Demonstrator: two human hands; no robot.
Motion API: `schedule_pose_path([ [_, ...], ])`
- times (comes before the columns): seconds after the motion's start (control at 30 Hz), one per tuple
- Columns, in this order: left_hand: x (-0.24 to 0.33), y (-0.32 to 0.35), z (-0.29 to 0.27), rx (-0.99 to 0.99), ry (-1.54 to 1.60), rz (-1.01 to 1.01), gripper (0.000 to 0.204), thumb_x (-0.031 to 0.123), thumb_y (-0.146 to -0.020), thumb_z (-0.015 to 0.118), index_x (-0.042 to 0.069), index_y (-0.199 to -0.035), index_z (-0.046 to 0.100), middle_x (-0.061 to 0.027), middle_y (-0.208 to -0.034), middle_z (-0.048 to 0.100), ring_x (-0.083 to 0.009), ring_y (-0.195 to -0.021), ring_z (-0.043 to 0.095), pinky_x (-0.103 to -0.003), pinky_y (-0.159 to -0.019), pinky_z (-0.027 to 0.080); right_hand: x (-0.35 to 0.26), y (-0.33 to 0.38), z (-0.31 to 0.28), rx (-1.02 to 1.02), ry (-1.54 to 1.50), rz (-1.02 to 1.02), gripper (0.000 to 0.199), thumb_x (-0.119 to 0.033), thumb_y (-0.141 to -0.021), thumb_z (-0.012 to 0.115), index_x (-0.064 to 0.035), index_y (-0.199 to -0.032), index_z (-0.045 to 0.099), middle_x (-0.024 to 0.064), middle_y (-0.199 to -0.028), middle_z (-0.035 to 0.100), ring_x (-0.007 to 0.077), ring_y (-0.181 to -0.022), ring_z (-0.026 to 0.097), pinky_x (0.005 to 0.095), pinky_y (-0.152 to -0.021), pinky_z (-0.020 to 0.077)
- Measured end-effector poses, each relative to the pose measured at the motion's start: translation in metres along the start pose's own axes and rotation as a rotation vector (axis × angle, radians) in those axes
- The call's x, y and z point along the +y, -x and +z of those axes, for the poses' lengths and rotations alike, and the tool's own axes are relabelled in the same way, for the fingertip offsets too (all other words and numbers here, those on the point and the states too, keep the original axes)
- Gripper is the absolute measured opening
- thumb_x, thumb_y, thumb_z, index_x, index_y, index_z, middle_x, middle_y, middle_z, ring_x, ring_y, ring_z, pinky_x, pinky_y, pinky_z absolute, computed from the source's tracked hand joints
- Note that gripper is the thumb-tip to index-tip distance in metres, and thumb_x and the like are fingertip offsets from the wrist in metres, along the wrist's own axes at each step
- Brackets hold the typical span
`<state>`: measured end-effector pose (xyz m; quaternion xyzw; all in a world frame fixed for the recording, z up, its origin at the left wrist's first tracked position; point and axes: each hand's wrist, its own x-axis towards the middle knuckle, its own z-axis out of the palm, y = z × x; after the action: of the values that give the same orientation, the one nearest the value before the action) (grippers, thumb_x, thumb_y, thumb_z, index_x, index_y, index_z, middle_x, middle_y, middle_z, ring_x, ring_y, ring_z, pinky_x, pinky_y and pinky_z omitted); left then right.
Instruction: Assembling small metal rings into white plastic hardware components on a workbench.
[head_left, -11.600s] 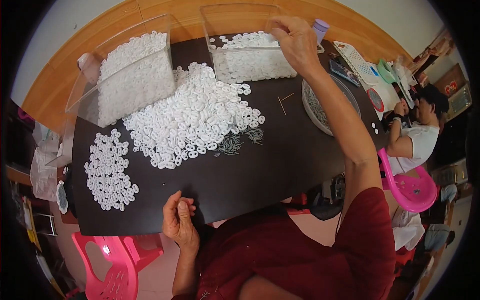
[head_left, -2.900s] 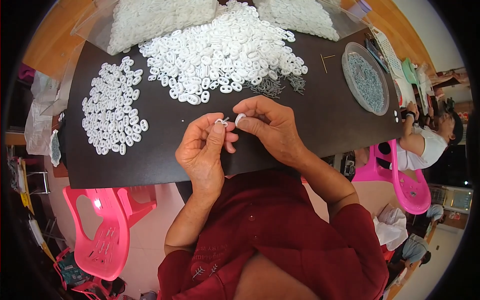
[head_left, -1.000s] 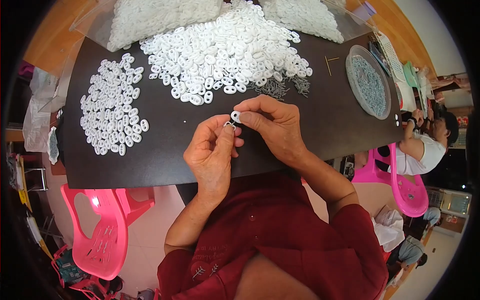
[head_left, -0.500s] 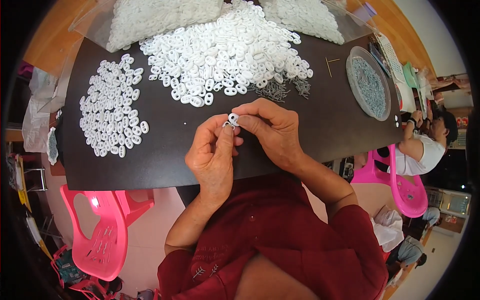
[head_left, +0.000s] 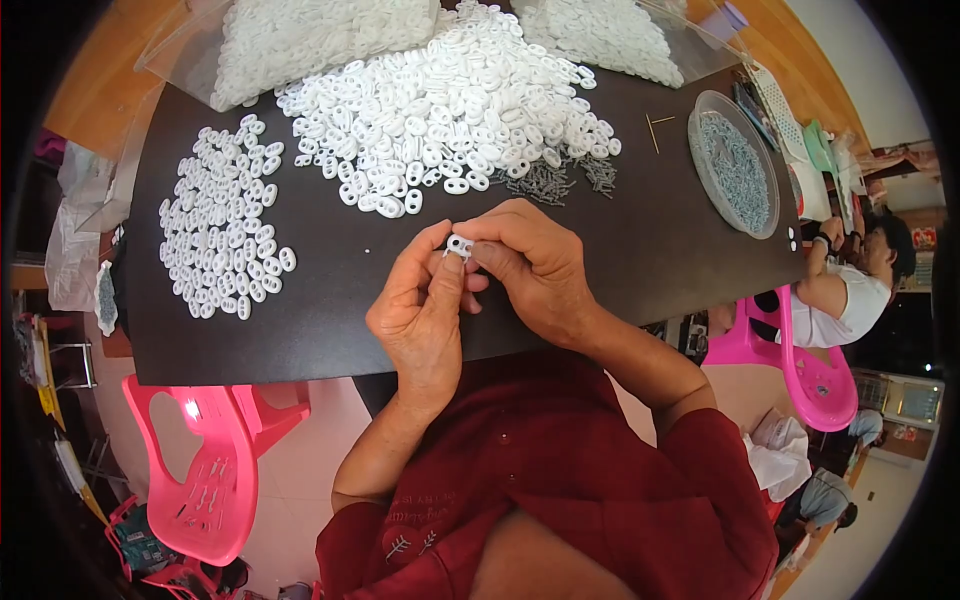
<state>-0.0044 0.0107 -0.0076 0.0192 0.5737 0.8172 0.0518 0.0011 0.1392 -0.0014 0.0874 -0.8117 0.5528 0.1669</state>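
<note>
Between my two hands, just above the near part of the dark table (head_left: 330,300), is a small white oval plastic piece with two holes (head_left: 460,243). My left hand (head_left: 420,310) pinches it between thumb and fingers from the left. From the right, my right hand (head_left: 530,265) grips it with thumb and forefinger, the thumb over its right end. The fingers hide part of the piece. Beyond my hands lies a big heap of similar white pieces (head_left: 430,110), with small dark grey pins (head_left: 540,182) at its near right edge. A smaller spread of white pieces (head_left: 222,220) lies to the left.
Clear bags of white pieces (head_left: 310,45) lie at the back. On the right stands a round clear tub (head_left: 698,160) holding small grey-blue parts, near two thin brass-coloured rods (head_left: 655,132). Pink chairs (head_left: 205,490) flank the table. Another person (head_left: 850,300) sits at far right.
The white piece has turned between my fingers, so both its holes now show. My hands have shifted slightly left in the view and stay together.
</note>
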Motion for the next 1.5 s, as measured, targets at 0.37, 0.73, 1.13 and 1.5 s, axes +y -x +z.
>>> schedule_pose_path([
  [0.37,0.003,-0.004,0.001,0.051,0.186,-0.016,0.018,0.000,-0.089,0.056,-0.009,-0.105,0.058,-0.0109,-0.082,0.064,-0.0114,-0.062,0.058,-0.022,-0.056,0.050,-0.006,-0.003,0.001,0.026,0.311,-0.254,0.037,0.001,-0.067,0.069,-0.0039,-0.103,0.062,0.0078,-0.090,0.060,0.0229,-0.075,0.054,0.0315,-0.064,0.0450],
  [0.73,0.009,-0.004,0.000,0.009,0.230,-0.074,0.020,0.004,-0.088,0.059,-0.009,-0.103,0.059,-0.0133,-0.087,0.065,-0.0128,-0.064,0.059,-0.023,-0.058,0.049,-0.003,-0.002,0.002,0.119,0.410,-0.374,0.036,0.001,-0.063,0.071,-0.0014,-0.098,0.062,0.0075,-0.086,0.060,0.0224,-0.071,0.054,0.0303,-0.060,0.0447],
  [1.13,-0.001,-0.001,-0.006,-0.039,0.145,0.118,0.022,0.004,-0.089,0.058,-0.005,-0.108,0.061,-0.0068,-0.087,0.060,-0.0103,-0.070,0.053,-0.022,-0.061,0.046,-0.010,0.000,0.002,0.097,0.212,-0.277,0.035,-0.001,-0.065,0.073,-0.0004,-0.099,0.063,0.0048,-0.080,0.061,0.0165,-0.066,0.051,0.0272,-0.057,0.0422],
  [1.5,-0.007,0.002,-0.004,0.054,0.133,0.231,0.020,0.008,-0.090,0.058,-0.005,-0.105,0.062,-0.0044,-0.085,0.058,-0.0089,-0.070,0.052,-0.021,-0.064,0.044,-0.010,0.001,0.008,0.141,0.181,-0.395,0.033,-0.002,-0.067,0.073,0.0025,-0.098,0.062,0.0072,-0.080,0.062,0.0190,-0.064,0.053,0.0278,-0.055,0.0424],
])
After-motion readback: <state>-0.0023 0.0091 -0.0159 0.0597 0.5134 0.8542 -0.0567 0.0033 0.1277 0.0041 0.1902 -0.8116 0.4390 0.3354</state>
